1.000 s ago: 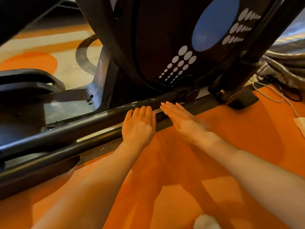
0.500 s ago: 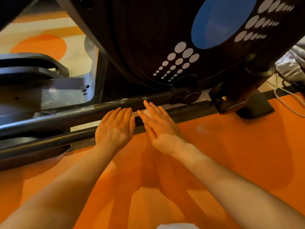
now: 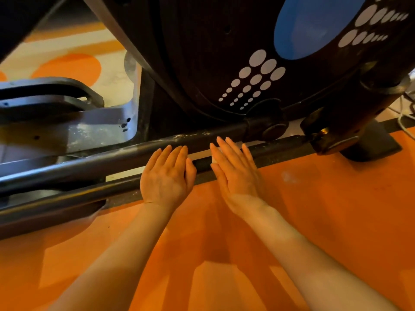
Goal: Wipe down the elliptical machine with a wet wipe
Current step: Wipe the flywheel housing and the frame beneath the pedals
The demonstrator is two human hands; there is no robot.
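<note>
Resting flat with straight fingers, my left hand [image 3: 167,176] and right hand [image 3: 235,173] cover the elliptical's lower rail [image 3: 78,197]; possibly a wipe [image 3: 214,160] underneath, orange floor [image 3: 336,209] below.

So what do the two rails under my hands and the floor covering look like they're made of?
The rails look like dark painted metal tube: round, a dull sheen, whitish scuffs or dust on the upper one. The floor covering looks like a matte orange mat, rubber or vinyl; I can't tell which.
</note>
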